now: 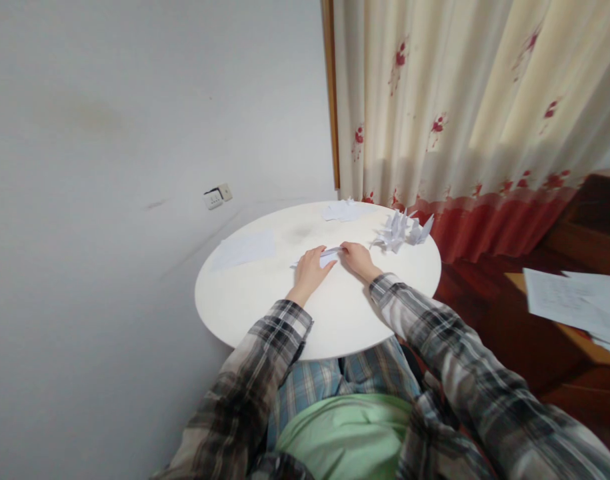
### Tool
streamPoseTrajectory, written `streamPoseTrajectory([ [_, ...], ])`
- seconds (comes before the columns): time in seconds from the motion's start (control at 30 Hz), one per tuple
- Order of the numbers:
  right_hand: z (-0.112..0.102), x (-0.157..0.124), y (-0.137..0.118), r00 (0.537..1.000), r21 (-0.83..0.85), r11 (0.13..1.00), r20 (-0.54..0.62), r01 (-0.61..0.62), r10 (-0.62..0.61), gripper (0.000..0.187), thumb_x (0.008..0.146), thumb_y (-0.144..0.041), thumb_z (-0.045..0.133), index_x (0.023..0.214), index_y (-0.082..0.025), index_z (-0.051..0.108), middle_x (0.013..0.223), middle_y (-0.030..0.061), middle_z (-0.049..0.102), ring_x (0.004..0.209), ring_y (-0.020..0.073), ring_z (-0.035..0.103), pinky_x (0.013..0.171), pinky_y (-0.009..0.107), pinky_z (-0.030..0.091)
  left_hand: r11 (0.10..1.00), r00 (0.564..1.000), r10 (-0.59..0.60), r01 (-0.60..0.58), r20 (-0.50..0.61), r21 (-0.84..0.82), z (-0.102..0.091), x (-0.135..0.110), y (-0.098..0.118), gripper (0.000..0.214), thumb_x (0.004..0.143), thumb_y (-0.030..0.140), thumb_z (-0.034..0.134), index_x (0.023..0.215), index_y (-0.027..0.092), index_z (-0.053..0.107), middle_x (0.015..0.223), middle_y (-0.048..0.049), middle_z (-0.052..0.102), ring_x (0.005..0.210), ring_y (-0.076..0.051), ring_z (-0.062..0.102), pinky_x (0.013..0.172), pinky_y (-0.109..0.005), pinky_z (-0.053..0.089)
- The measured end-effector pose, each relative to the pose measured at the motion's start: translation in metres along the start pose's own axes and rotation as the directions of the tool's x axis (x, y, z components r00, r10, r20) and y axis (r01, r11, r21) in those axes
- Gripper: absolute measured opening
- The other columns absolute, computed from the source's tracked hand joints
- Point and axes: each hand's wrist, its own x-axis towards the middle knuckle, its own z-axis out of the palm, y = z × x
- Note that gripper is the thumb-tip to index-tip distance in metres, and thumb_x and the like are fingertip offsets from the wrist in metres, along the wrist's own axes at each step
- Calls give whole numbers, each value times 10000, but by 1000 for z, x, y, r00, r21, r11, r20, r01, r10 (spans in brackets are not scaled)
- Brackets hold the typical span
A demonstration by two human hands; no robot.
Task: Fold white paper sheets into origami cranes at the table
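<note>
A piece of folded white paper (329, 257) is between my hands over the middle of a round white table (335, 320). My left hand (312, 270) lies across the paper's left part, with the thumb toward the right and a paper tip poking out past the fingers. At the paper's right end, my right hand (358, 259) pinches it with closed fingers. To the right of that hand, several folded paper shapes with pointed tips (395, 231) sit in a cluster. The exact form of the held paper is partly covered by my fingers.
A flat white sheet (245, 250) lies on the table's left side, and smaller papers (341, 211) lie at the far edge. A wall with a socket (213, 199) borders the left. Behind hangs a curtain (435, 133). Written sheets (575, 300) rest on furniture at right.
</note>
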Motion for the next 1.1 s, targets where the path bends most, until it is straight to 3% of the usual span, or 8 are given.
streamPoseTrajectory([
  [0.13,0,0,0,1000,20,1000,-7,-22,22,296,813,-148,379,1007,-182,601,969,76,651,898,173,574,745,241,382,995,991,96,-97,93,10,2,-2,2,732,672,493,607,1278,173,350,1282,-114,455,1190,-229,391,1001,-363,274],
  [0.3,-1,0,-2,999,28,999,-34,-22,23,292,839,-181,353,991,-185,602,956,73,653,888,175,577,739,244,387,996,997,42,-47,65,74,1,-1,-5,546,747,244,546,1259,148,384,1257,-106,488,1163,-209,422,1003,-351,276],
  [0.47,-4,-1,-4,999,77,997,-35,-1,3,293,846,-184,349,1016,-188,587,990,64,643,906,167,568,767,243,385,993,997,-65,60,50,100,-1,1,-9,415,781,110,429,1187,178,483,1180,-72,562,1097,-200,485,964,-327,331],
  [0.6,-3,0,-2,995,149,988,-89,-41,55,308,859,-203,333,1097,-181,528,990,70,639,884,166,574,755,254,397,977,982,-190,186,21,107,-7,1,-8,336,846,149,329,1085,213,556,1043,-67,630,961,-197,562,846,-302,402],
  [0.73,0,2,2,980,272,955,-123,-117,155,342,855,-214,350,1178,-147,439,913,76,647,804,161,589,724,262,414,951,950,-297,304,-97,65,-15,1,-5,336,895,222,251,1098,214,517,985,-74,640,893,-187,583,749,-273,413],
  [0.9,4,3,1,998,485,874,-70,30,5,498,790,-361,508,1228,-158,385,1054,81,597,819,136,582,745,255,436,959,941,-283,282,-188,-33,-16,1,0,353,914,306,221,1113,189,488,984,-73,636,875,-174,589,721,-246,404],
  [1.1,5,4,-1,996,603,794,-32,85,-82,527,800,-420,483,1259,-188,373,1134,93,564,885,143,569,793,282,436,966,948,-257,247,-186,-73,-14,2,1,361,913,334,223,1096,181,494,977,-74,639,857,-171,594,707,-243,402],
])
